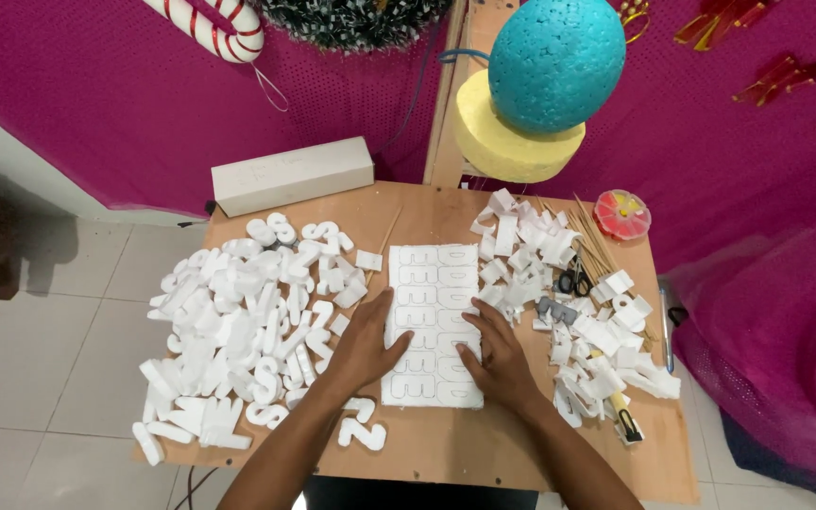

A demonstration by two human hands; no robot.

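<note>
A white foam sheet [433, 283] with outlined letter shapes lies flat in the middle of a brown board table [446, 453]. My left hand [367, 345] rests on the sheet's left edge, fingers spread and pressing down. On the sheet's lower right part lies my right hand [495, 354], also flat with fingers apart. Neither hand holds anything. A large heap of cut white foam letters [238, 331] lies to the left of my left hand. To the right of my right hand is a pile of white foam scraps [569, 312].
A long white box [292, 175] lies at the table's back left. Black scissors [573, 280], thin wooden sticks [597, 241] and a round red container [622, 213] sit at the back right. A utility knife [625, 420] lies near the right front. A blue foam ball [556, 61] and a yellow foam disc [512, 142] hang behind.
</note>
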